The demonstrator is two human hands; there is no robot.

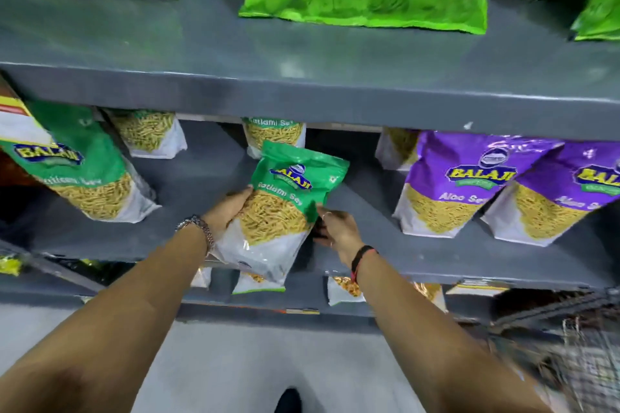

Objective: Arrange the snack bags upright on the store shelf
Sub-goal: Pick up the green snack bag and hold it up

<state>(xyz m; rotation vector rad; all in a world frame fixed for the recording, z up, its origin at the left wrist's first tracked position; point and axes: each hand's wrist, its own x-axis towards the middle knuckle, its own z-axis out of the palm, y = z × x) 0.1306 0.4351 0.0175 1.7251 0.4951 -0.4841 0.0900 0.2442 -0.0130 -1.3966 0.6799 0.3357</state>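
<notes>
Head view shows the green Ratlami Sev bag (285,208) at the front edge of the middle shelf (436,258), tilted, its base hanging past the lip. My left hand (228,208) has its fingers (243,191) closed around the bag's left side. My right hand (335,228) is at the bag's right edge, fingers (323,211) half curled; I cannot tell whether they grip it or only touch it.

Status: this bag is not yet placed. Three more green bags (147,134) stand upright toward the back of the same shelf. A larger green bag (84,174) at the left leans. Two purple Aloo Sev bags (446,188) at the right stand near the front, slightly tilted.

Contents: each bag has a clear window showing thin yellow sev sticks. All appear sealed and full.

Remaining, in my judgement: seat the held bag upright, then straighten the leaning ones.
</notes>
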